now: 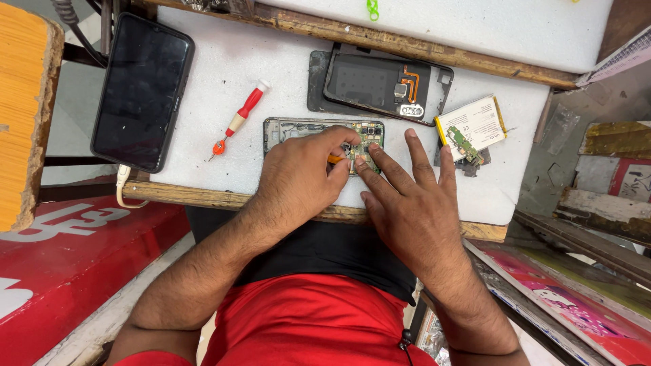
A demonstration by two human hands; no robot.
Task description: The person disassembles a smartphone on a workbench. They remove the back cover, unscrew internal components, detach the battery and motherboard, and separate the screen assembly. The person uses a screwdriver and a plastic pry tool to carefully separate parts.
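Left hand [298,177] gripping orange tool [335,159], right hand [407,196] released on opened phone [324,135]

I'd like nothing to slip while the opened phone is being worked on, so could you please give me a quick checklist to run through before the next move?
1. Opened phone frame lies flat on the white mat: ok.
2. Left hand grips an orange-handled tool over the circuit board: ok.
3. Right hand steadies the board with a fingertip: ok.
4. Tool tip seated on its spot: cannot tell, the fingers hide it.
5. Red screwdriver lies apart from the frame: ok.
6. Battery and back cover set aside on the mat: ok.
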